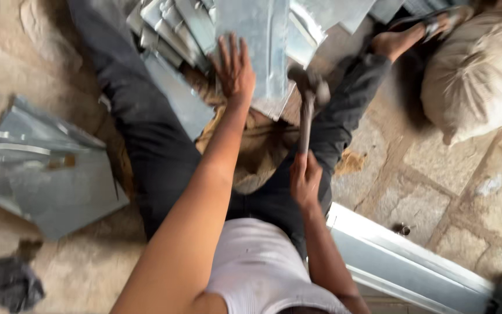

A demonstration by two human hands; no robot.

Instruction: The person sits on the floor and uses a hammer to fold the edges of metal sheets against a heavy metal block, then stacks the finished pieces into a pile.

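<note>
Between the outstretched legs, a grey metal sheet (262, 40) lies on the floor under the flat, open left hand (235, 67), its near edge beside the hammer (308, 102) gripped by the right hand (304, 180), bare stone floor (437, 168) rightward.

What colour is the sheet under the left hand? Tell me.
Silvery grey metal sheet, under the left hand; head view.

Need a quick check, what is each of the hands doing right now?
Left hand: open, pressed flat on a metal sheet.
Right hand: closed around a hammer handle.
</note>
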